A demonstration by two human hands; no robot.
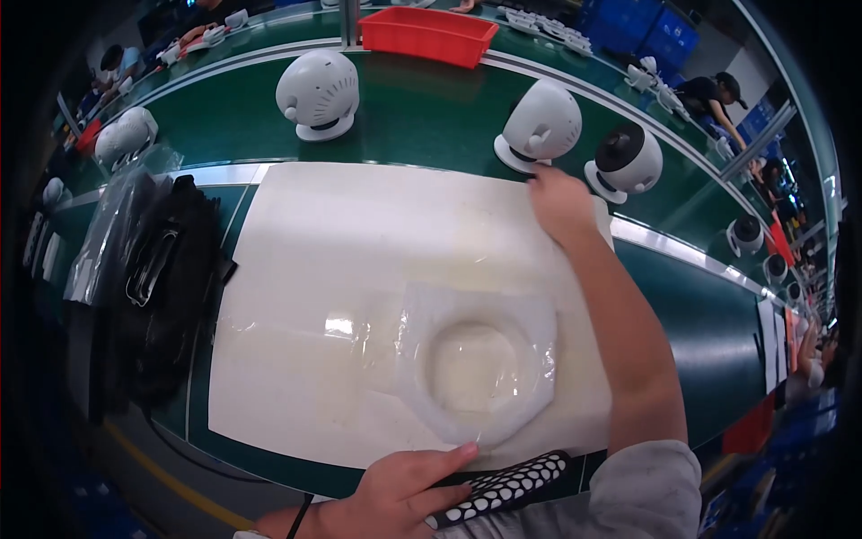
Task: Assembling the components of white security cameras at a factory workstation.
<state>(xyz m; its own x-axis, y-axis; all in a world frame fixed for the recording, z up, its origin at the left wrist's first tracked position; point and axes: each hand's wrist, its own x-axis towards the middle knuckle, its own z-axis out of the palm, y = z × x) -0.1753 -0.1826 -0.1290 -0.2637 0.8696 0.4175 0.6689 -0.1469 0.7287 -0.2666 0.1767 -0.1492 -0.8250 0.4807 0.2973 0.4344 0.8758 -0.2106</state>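
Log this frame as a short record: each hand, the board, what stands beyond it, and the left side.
Left hand: at the board's near edge, fingers over a dotted cloth; grip unclear
Right hand: reaching forward, fingertips at the base of a white round device; grip unclear
Board: white, with a white ring-shaped pad lying on it
Beyond: more round devices on a green surface; red bin farther back
Left side: black bundle beside clear plastic
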